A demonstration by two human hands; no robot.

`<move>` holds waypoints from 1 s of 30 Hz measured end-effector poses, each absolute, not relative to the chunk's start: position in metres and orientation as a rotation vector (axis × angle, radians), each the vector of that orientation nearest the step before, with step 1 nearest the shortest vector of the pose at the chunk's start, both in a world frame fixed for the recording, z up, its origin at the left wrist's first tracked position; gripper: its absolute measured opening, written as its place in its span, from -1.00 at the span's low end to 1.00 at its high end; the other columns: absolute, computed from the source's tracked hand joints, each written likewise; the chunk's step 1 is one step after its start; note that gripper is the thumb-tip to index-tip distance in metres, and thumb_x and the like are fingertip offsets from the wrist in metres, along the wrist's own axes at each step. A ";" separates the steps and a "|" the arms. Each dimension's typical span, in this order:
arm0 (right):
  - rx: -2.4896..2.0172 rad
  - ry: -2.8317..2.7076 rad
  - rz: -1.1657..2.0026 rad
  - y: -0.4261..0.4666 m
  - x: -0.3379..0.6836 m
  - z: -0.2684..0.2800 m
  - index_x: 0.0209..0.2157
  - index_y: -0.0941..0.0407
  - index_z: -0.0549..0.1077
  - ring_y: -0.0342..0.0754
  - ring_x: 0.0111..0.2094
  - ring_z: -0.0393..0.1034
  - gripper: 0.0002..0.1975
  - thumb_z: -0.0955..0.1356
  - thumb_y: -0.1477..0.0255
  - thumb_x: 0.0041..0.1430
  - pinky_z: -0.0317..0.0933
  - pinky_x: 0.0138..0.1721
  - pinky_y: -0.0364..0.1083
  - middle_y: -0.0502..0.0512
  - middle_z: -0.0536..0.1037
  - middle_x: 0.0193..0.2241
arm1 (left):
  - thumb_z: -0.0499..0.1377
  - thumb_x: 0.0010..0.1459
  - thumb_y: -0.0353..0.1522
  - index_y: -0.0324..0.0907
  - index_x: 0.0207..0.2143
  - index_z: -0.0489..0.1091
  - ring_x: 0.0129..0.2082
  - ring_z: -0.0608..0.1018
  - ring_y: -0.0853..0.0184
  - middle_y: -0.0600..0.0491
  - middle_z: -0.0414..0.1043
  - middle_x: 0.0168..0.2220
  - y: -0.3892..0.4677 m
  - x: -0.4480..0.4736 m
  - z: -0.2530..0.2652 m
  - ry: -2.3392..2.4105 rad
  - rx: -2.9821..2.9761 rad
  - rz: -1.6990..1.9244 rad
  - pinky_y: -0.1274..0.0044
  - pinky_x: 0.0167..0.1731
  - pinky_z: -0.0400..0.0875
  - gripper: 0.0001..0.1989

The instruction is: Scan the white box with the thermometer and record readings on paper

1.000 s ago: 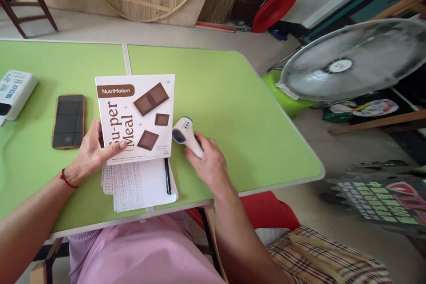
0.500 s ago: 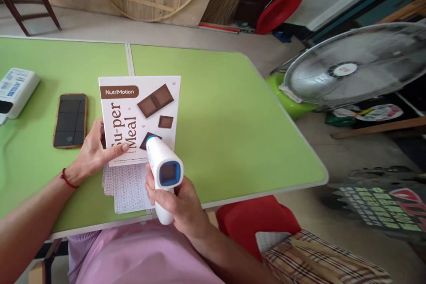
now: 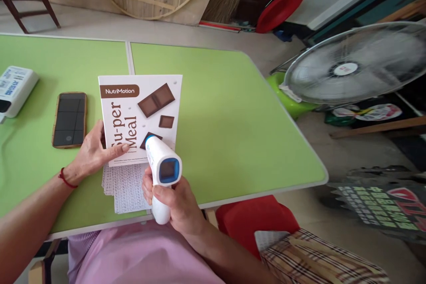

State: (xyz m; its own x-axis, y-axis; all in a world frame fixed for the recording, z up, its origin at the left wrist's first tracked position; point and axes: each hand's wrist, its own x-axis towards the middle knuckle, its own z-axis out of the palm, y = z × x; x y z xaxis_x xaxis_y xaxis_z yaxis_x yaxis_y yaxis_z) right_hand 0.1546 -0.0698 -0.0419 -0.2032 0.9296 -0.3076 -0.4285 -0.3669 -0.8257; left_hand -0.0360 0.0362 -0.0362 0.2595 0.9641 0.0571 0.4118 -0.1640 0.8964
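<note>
My left hand (image 3: 96, 148) grips a white box (image 3: 156, 131) by its lower left side, thumb across the front and the other fingers behind it. The box is printed "NutriMotion Su-per Meal" with brown chocolate pieces. In my right hand (image 3: 181, 202) is a white infrared thermometer (image 3: 163, 153) with a blue-rimmed screen, held by its handle. Its front end points at the lower part of the box; whether they touch I cannot tell. The screen looks dark. Sheets of paper with handwriting (image 3: 131, 195) lie on the green table (image 3: 233, 120) below the box.
A phone (image 3: 69, 120) and a white power bank (image 3: 16, 91) with a cable lie on the table's left. Beyond the right edge stands a fan (image 3: 353, 66). A red stool (image 3: 256, 222) and a plaid cloth (image 3: 316, 257) are by the near edge.
My right hand has shifted the thermometer very slightly left, its handle now nearer upright. The box and my left hand stay almost the same.
</note>
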 end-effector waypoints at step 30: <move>-1.030 -0.801 1.720 -0.073 0.154 -0.045 -0.33 0.06 0.40 -0.16 -0.53 0.20 -0.72 0.44 0.19 0.02 0.11 -0.48 -0.11 -0.07 0.36 -0.54 | 0.32 -0.05 0.05 -0.16 -0.09 0.28 -0.21 0.53 0.10 -0.08 0.47 -0.16 0.036 -0.037 -0.036 1.267 1.691 0.818 0.28 -0.28 0.48 -0.37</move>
